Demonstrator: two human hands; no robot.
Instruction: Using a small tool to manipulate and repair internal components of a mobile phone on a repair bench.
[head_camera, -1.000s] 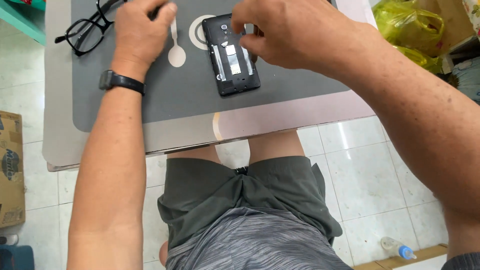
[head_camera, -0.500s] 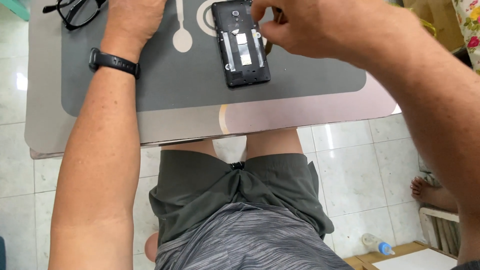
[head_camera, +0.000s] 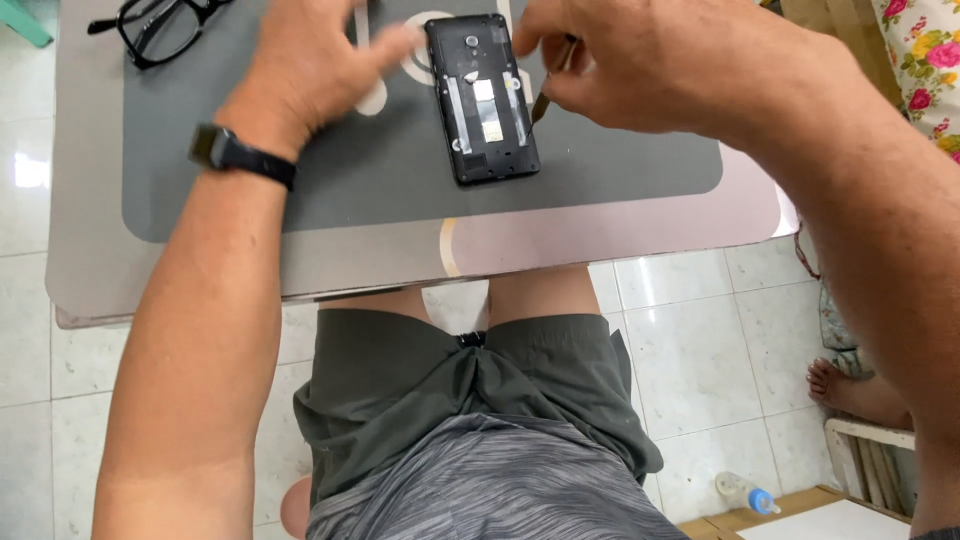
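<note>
A black phone (head_camera: 482, 100) with its back cover off lies on a grey mat (head_camera: 400, 190) on a glass table (head_camera: 170, 280). My left hand (head_camera: 315, 70), with a black band on the wrist, rests on the mat just left of the phone, its fingertips touching the phone's upper left edge. My right hand (head_camera: 640, 65) hovers at the phone's upper right and pinches a thin dark tool (head_camera: 548, 85) whose tip points down along the phone's right side.
Black-framed glasses (head_camera: 160, 28) lie at the mat's far left corner. White spoon and plate shapes are printed on the mat under my hands. Below is a tiled floor; another person's bare foot (head_camera: 850, 385) and a small bottle (head_camera: 745, 492) are at lower right.
The view has shifted, so the table sits lower in frame. My left hand has moved right to the phone's edge. My right hand stays at the phone's upper right.
</note>
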